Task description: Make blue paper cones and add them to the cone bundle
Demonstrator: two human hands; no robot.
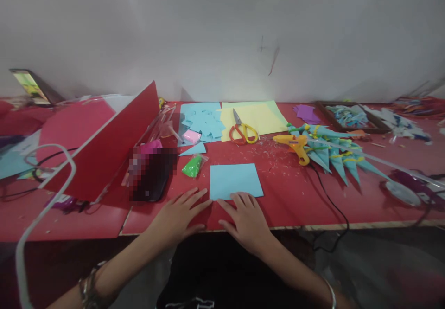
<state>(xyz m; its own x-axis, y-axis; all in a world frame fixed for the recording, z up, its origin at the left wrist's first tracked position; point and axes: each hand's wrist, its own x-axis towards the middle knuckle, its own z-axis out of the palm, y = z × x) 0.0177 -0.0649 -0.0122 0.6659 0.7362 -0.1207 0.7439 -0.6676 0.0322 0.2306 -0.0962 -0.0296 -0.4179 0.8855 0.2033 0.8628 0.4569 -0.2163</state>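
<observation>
A light blue sheet of paper (235, 180) lies flat on the red table near its front edge. My right hand (246, 221) rests with spread fingers on the sheet's lower edge, holding nothing. Just left of the sheet, my left hand (181, 214) lies with its fingers apart, a fingertip at the lower left corner. Behind the sheet sit a small bag of green material (192, 166) and a folded blue paper piece (194, 150). Scissors (244, 130) with red and yellow handles lie on yellow paper (267, 118). An orange glue gun (295, 146) is to the right.
Cut blue pieces (205, 122) are heaped at the back. Right are blue paper cones (339, 156), a brown tray (368, 122) and a lamp head (403, 193). A red board (114, 146) and a dark, partly pixelated object (153, 179) stand left. The table (281, 197) is red.
</observation>
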